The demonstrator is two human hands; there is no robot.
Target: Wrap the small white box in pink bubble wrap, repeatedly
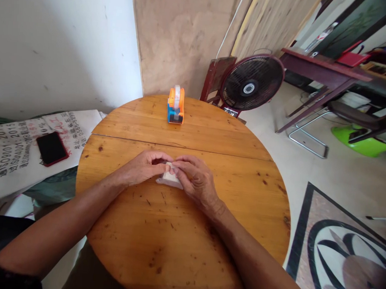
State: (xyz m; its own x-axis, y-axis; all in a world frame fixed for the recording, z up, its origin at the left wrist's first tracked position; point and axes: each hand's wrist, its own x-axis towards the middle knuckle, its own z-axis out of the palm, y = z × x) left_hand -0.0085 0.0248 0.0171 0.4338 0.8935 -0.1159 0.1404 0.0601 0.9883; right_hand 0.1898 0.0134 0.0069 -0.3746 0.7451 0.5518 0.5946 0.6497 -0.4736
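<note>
A small white packet point(171, 178), which looks wrapped in thin clear plastic, rests near the middle of the round wooden table point(174, 247). My left hand point(146, 167) pinches its upper left side with thumb and fingers. From the right, my right hand point(196, 177) grips the packet's upper edge, its thumb close to the left one. The fingers cover part of the packet, and what it contains cannot be made out. Beyond both hands stands an orange and blue tape dispenser point(176, 105) with a roll of clear tape in it.
On the left, a black phone with a red edge point(52, 148) lies on a printed white sack point(14, 152). A dark red fan point(249, 88) stands behind the table's right side, by a wooden chair point(216, 79). A desk point(326, 65) is farther right. A seam crosses the tabletop.
</note>
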